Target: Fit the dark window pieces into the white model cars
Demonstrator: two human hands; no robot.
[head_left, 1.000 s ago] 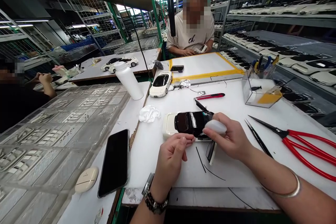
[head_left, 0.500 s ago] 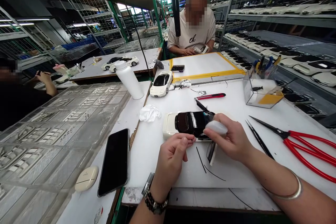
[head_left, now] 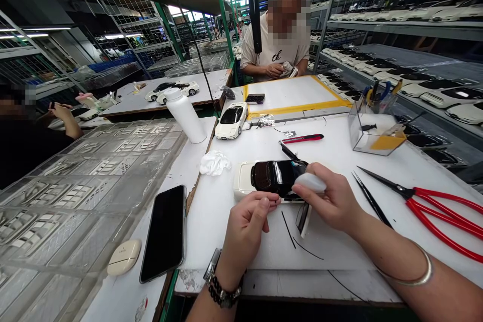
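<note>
A white model car with a black roof lies crosswise in front of me, its doors swung out on both sides. My left hand is at its near side, fingers curled together and tips against the sill. Whether anything is pinched there is hidden. My right hand is closed around a small whitish squeeze bottle, tilted over the car's door opening. Its tip is hidden. The near door hangs open below the bottle. Thin black strips lie on the white work surface nearby.
Tweezers and red-handled scissors lie at right, near a clear tool box. A red knife, crumpled tissue and another model car lie beyond. Left are a phone, white bottle and parts trays. A co-worker sits opposite.
Both my hands and the model car stay practically in place. The co-worker opposite has shifted the head and hands slightly.
</note>
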